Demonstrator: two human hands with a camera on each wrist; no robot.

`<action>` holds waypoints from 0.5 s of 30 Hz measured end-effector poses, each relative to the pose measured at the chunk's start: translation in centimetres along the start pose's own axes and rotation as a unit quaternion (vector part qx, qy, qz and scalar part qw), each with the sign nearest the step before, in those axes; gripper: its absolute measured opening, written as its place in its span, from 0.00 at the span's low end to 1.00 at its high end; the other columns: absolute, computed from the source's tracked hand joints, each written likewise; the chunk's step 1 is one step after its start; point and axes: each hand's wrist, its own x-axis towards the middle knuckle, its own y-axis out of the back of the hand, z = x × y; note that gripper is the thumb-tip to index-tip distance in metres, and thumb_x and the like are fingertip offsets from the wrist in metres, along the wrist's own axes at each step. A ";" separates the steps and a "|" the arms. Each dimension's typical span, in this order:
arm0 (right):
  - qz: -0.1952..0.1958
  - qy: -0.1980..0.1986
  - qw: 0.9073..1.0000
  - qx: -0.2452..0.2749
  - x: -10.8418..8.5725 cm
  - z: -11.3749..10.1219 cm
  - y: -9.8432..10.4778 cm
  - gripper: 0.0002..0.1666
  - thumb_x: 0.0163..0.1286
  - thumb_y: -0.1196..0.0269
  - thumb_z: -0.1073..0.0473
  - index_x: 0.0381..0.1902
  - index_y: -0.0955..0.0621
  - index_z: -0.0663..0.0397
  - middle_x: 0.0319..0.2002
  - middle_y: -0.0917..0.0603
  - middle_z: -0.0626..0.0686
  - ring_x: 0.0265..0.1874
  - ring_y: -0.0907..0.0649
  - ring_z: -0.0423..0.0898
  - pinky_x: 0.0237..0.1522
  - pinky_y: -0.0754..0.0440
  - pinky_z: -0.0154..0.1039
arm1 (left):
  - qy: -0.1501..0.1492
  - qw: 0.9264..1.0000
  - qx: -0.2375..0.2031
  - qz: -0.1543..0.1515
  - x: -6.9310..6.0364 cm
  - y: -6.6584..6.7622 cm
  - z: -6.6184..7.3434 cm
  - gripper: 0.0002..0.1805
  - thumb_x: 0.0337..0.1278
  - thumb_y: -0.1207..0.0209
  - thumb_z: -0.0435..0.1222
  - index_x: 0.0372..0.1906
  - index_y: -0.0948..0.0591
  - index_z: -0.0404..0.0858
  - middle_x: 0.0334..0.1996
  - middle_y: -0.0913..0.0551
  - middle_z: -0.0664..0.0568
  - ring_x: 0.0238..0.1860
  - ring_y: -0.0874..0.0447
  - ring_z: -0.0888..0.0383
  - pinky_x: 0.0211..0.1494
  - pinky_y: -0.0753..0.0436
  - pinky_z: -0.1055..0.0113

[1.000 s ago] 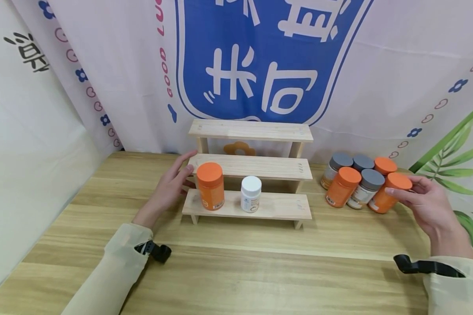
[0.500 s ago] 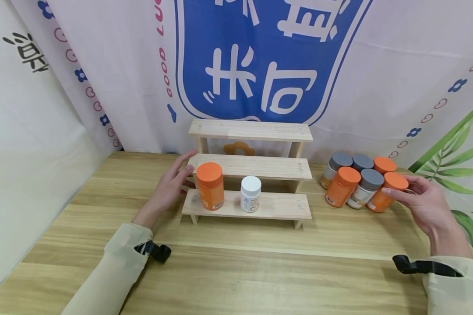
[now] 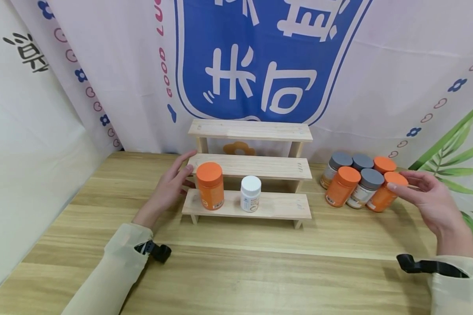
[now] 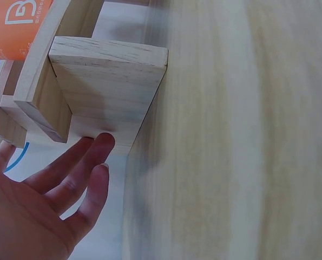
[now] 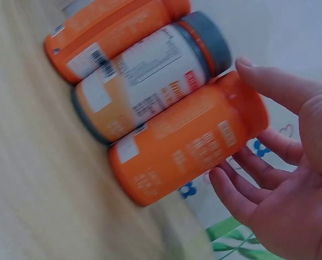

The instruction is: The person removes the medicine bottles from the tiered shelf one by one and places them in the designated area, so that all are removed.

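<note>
A three-tier wooden shelf (image 3: 250,166) stands on the table. On its lowest tier sit an orange jar (image 3: 210,187) and a smaller white bottle (image 3: 251,194). My left hand (image 3: 169,183) holds the shelf's left end, thumb and index finger about the middle plank; in the left wrist view other fingertips rest against its side support (image 4: 109,86). At the right, my right hand (image 3: 431,201) is beside the front-right orange jar (image 5: 185,146), thumb tip at its lid and the other fingers loosely spread. That jar stands against a grey-lidded jar (image 5: 150,76).
The jars at the right form two close rows, with an orange jar (image 3: 342,187) at the front left and grey-lidded jars (image 3: 340,159) behind. A printed curtain (image 3: 142,87) hangs behind the wooden table (image 3: 236,267).
The front-right orange jar has shifted slightly left against its neighbours. My right hand first moved left with it, then eased back right with looser fingers. My left hand has stayed on the shelf.
</note>
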 end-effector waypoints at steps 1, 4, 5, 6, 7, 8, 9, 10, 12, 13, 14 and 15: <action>0.009 0.008 1.000 0.005 -0.1 -0.3 0.0 0.24 0.71 0.28 0.62 0.57 0.23 0.32 0.49 0.23 0.30 0.45 0.24 0.29 0.39 0.20 0.20 | 0.000 1.000 0.000 0.000 0.0 0.0 0.0 0.29 0.86 0.58 0.54 0.84 0.40 0.61 0.63 0.20 0.32 0.47 0.11 0.41 0.42 0.15 0.57; 0.040 0.034 0.997 0.051 -0.4 -1.5 -0.2 0.23 0.71 0.28 0.64 0.57 0.21 0.36 0.47 0.18 0.31 0.45 0.21 0.28 0.42 0.24 0.18 | 0.001 1.000 0.001 0.000 -0.1 0.1 0.0 0.29 0.86 0.58 0.54 0.84 0.40 0.62 0.63 0.21 0.32 0.48 0.11 0.39 0.42 0.15 0.57; 0.055 0.038 0.996 0.056 -0.6 -2.0 -0.3 0.23 0.70 0.27 0.63 0.57 0.20 0.37 0.46 0.17 0.30 0.45 0.20 0.28 0.44 0.25 0.18 | 0.000 1.000 0.001 0.000 -0.1 0.2 0.0 0.29 0.86 0.58 0.54 0.84 0.40 0.61 0.64 0.21 0.32 0.48 0.11 0.39 0.42 0.15 0.56; 0.069 0.045 0.994 0.074 -0.7 -2.5 -0.4 0.23 0.69 0.27 0.63 0.58 0.20 0.38 0.46 0.15 0.31 0.46 0.19 0.28 0.47 0.26 0.18 | 0.000 1.000 0.001 0.000 -0.1 0.2 0.1 0.29 0.86 0.58 0.54 0.84 0.41 0.61 0.64 0.21 0.32 0.48 0.11 0.39 0.42 0.15 0.56; 0.083 0.050 0.992 0.077 -0.8 -3.0 -0.6 0.24 0.69 0.26 0.62 0.58 0.19 0.39 0.46 0.15 0.31 0.46 0.19 0.28 0.51 0.26 0.17 | 0.000 1.000 0.001 0.000 -0.1 0.2 0.1 0.29 0.86 0.58 0.54 0.84 0.41 0.61 0.64 0.21 0.32 0.48 0.11 0.38 0.43 0.15 0.56; 0.095 0.055 0.990 0.083 -1.0 -3.5 -0.8 0.24 0.69 0.26 0.62 0.60 0.19 0.40 0.46 0.15 0.32 0.47 0.19 0.28 0.54 0.27 0.16 | -0.001 1.000 0.002 -0.001 -0.1 0.2 0.1 0.29 0.86 0.58 0.54 0.84 0.41 0.61 0.65 0.22 0.32 0.48 0.11 0.38 0.43 0.15 0.56; 0.108 0.057 0.990 0.074 -1.2 -4.1 -1.1 0.25 0.68 0.26 0.61 0.61 0.19 0.40 0.47 0.15 0.32 0.49 0.20 0.29 0.57 0.27 0.16 | -0.001 1.000 0.002 -0.002 -0.1 0.2 0.1 0.29 0.86 0.58 0.54 0.84 0.41 0.61 0.65 0.22 0.32 0.49 0.11 0.38 0.43 0.15 0.55; 0.116 0.060 0.989 0.068 -1.3 -4.6 -1.3 0.26 0.68 0.25 0.60 0.62 0.19 0.41 0.48 0.15 0.32 0.49 0.20 0.29 0.58 0.27 0.16 | -0.002 1.000 0.002 -0.003 -0.2 0.2 0.1 0.29 0.86 0.58 0.54 0.84 0.41 0.62 0.66 0.22 0.33 0.49 0.11 0.38 0.43 0.15 0.55; 0.123 0.067 0.989 0.048 -1.7 -5.6 -1.7 0.27 0.69 0.26 0.59 0.64 0.19 0.42 0.49 0.16 0.32 0.51 0.20 0.29 0.61 0.28 0.15 | -0.003 1.000 0.001 -0.005 -0.2 0.2 0.1 0.29 0.86 0.58 0.54 0.84 0.41 0.62 0.67 0.23 0.33 0.49 0.12 0.38 0.44 0.15 0.54; 0.120 0.073 0.989 0.042 -1.9 -6.0 -2.0 0.28 0.69 0.26 0.59 0.65 0.19 0.43 0.49 0.15 0.32 0.51 0.19 0.29 0.59 0.26 0.15 | -0.003 1.000 0.001 -0.006 -0.2 0.2 0.1 0.29 0.86 0.58 0.54 0.84 0.41 0.62 0.67 0.23 0.33 0.49 0.12 0.37 0.44 0.15 0.54; 0.115 0.082 0.989 0.040 -2.0 -6.4 -2.3 0.28 0.69 0.26 0.60 0.65 0.19 0.45 0.50 0.15 0.33 0.51 0.19 0.29 0.57 0.25 0.15 | -0.001 1.000 0.001 -0.006 -0.2 0.2 0.1 0.29 0.86 0.58 0.55 0.84 0.41 0.63 0.67 0.23 0.34 0.49 0.12 0.37 0.44 0.15 0.54; 0.109 0.092 0.989 0.035 -2.2 -6.8 -2.6 0.28 0.69 0.26 0.60 0.65 0.19 0.45 0.50 0.14 0.33 0.50 0.18 0.29 0.55 0.25 0.15 | 0.000 1.000 0.001 -0.007 -0.2 0.2 0.1 0.29 0.86 0.58 0.55 0.84 0.41 0.63 0.67 0.23 0.34 0.50 0.12 0.37 0.44 0.15 0.54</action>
